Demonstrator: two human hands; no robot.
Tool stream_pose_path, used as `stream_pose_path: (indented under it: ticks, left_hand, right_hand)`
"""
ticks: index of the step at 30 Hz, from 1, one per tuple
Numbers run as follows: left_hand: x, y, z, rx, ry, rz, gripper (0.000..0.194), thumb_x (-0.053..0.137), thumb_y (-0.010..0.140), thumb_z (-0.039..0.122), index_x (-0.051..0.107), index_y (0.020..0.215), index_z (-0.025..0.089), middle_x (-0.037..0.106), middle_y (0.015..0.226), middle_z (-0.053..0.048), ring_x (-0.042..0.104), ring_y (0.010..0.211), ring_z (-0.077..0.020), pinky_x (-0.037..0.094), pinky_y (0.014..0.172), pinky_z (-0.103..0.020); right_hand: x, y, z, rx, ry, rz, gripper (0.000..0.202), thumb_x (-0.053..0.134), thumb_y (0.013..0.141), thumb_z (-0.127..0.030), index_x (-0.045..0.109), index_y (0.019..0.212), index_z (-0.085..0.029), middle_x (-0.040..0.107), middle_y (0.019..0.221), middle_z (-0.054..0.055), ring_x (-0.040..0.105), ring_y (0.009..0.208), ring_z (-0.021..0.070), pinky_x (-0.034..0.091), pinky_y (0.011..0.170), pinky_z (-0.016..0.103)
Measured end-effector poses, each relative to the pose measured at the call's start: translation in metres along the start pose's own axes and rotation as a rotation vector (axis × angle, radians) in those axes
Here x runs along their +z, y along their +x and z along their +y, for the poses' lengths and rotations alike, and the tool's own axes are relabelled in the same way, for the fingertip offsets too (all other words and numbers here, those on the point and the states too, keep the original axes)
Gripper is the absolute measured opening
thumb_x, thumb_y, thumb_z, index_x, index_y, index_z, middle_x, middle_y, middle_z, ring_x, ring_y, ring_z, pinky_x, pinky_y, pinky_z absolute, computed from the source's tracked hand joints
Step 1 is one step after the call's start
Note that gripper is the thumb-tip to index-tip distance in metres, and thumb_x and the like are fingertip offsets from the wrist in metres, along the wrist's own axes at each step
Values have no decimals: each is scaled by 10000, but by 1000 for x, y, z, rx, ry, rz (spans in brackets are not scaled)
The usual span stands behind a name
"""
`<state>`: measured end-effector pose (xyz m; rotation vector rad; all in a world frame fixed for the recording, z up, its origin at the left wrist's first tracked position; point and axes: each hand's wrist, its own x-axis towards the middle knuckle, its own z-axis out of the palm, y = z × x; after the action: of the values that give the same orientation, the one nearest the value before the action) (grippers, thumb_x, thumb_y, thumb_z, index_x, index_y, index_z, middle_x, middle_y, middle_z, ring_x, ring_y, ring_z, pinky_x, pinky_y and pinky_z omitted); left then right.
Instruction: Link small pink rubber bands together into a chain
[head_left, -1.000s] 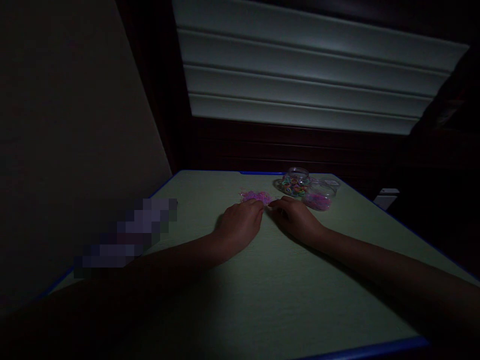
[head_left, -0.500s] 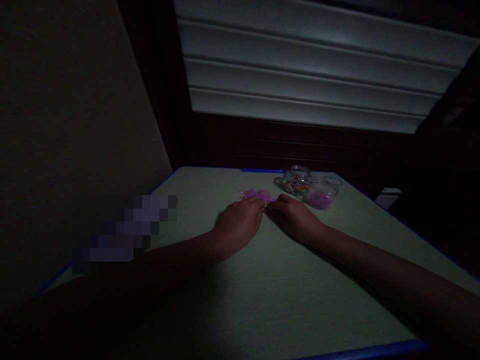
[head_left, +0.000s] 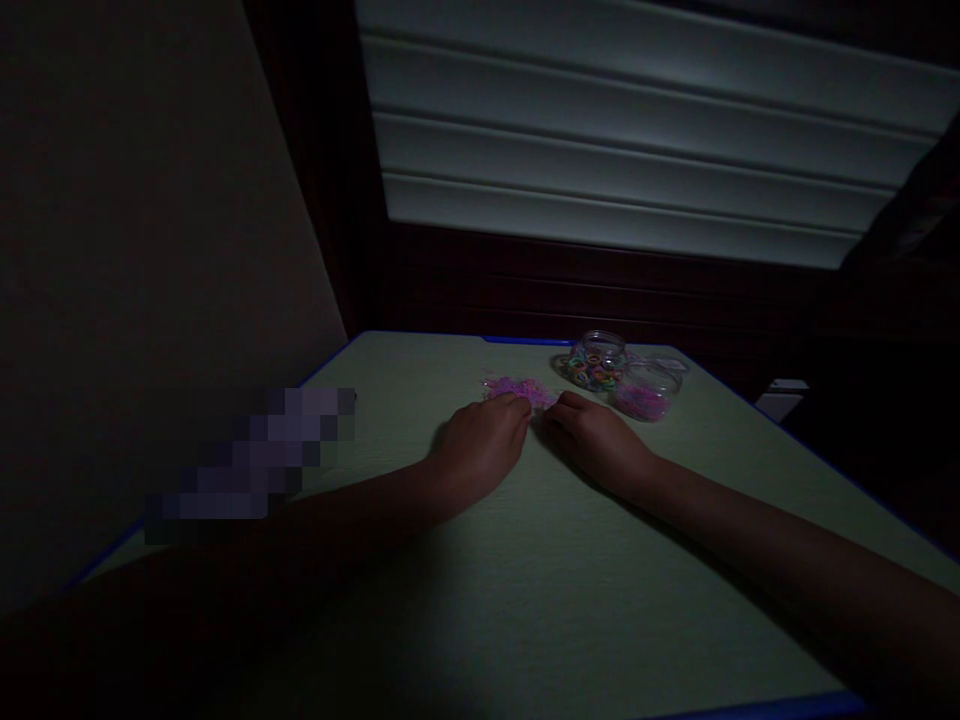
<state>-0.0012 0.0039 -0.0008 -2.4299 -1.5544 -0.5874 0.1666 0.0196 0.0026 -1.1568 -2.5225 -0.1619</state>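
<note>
A loose pile of thin pink and purple bands (head_left: 517,388) lies on the pale green table (head_left: 570,590). My left hand (head_left: 484,440) is at the pile's near edge, its fingers curled down and pressed together; whatever they hold is hidden. Just right of the pile, my right hand (head_left: 592,435) rests low with bent, closed fingers, and I cannot make out anything in them. A narrow gap separates the two hands. Behind my right hand stands a clear jar of pink bands (head_left: 643,402).
Farther back is a clear jar of multicoloured rings (head_left: 595,368), with a clear lid (head_left: 666,365) beside it. A blurred-out pale object (head_left: 277,445) lies at the table's left edge. Beyond the table are a dark frame and a slatted panel (head_left: 600,150). The room is dim.
My right hand has shifted slightly to the right, widening the gap from my left hand. My left hand and the pile look nearly the same.
</note>
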Motion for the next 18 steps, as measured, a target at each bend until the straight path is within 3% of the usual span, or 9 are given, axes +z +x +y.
stream_pose_path:
  ticks: [10,18]
  left_hand:
    - [0,0,0,26,-9,0,226,316,849,261,529,891,197,594,891,-32,557,759,-171,394,634,-276]
    - [-2,0,0,12,-47,-16,217,333,848,260,538,884,200,596,877,-26,555,774,-158,405,674,-267]
  right_hand:
    - [1,1,-1,41,32,15,217,369,848,-241,561,825,-142,544,822,62,522,676,115,354,617,220]
    - [5,3,14,230,584,170,219,427,801,-314,556,763,-141,564,704,30,501,631,119,370,588,228]
